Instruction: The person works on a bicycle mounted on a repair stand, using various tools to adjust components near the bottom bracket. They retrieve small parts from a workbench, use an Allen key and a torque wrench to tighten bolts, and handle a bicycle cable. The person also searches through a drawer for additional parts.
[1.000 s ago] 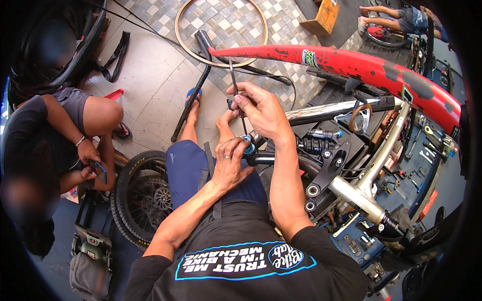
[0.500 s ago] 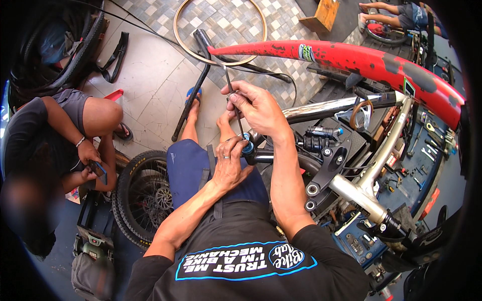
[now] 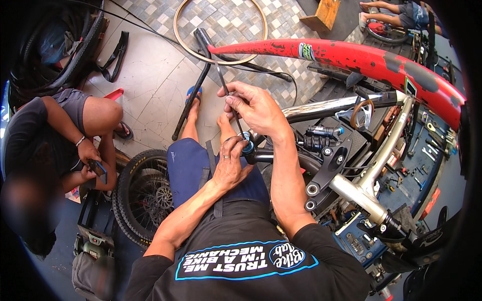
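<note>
Blue metal ring (image 3: 250,147) is sitting at the end of a dark tube (image 3: 263,156), just right of the left grip's fingers and nearer the body than the right grip.

I am running the right grip (image 3: 260,113) as a pinch: thumb and fingers are closing on a slim dark rod (image 3: 221,75), with no gap showing. One end is standing out beyond that pinch; the other is reaching down to the ring. The left grip (image 3: 232,163) is curling against the ring's left side; I cannot tell whether it is clasping or merely resting.

Change: over the last second the right grip is shifting slightly left, and the rod's far end is swinging left with it. The lower end is staying at the ring; the left grip is hardly moving. I am reading this as the rod changing angle about its lower end, contact being kept. Its very tip is not showing clearly.

Right of the right grip, a polished frame tube (image 3: 341,107) is slanting away.
</note>
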`<action>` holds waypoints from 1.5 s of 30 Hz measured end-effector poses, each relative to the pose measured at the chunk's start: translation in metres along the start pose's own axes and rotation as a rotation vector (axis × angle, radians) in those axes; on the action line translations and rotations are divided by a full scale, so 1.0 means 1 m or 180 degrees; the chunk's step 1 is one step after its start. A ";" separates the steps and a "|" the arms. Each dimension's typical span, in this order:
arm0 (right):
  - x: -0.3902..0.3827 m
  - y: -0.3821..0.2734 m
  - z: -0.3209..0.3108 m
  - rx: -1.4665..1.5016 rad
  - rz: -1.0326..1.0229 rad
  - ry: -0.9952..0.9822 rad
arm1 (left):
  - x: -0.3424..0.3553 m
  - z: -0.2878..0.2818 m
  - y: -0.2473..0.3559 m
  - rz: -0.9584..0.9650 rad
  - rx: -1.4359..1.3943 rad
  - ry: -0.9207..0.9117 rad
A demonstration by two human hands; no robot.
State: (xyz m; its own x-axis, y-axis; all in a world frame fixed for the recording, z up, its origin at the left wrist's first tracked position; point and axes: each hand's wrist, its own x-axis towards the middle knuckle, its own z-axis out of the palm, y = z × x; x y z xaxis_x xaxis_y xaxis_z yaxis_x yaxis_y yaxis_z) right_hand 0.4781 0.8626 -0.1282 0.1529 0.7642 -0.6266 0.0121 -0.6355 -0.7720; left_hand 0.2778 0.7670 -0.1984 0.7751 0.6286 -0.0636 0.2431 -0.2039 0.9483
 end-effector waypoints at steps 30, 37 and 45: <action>0.003 0.004 0.005 0.0079 -0.0114 0.0216 | 0.005 -0.004 0.007 -0.0050 0.0263 0.0035; 0.003 0.005 0.006 0.0172 -0.0012 0.0254 | 0.004 -0.004 0.006 -0.0026 0.0233 0.0019; 0.004 0.007 0.010 0.0082 -0.0438 0.0003 | 0.005 -0.002 0.004 0.0010 0.0248 0.0067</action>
State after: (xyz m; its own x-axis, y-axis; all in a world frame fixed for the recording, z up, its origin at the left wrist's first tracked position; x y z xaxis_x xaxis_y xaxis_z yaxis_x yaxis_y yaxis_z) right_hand 0.4687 0.8625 -0.1369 0.1526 0.8438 -0.5145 0.0078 -0.5216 -0.8532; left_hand 0.2814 0.7711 -0.1943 0.7637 0.6433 -0.0534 0.2861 -0.2632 0.9213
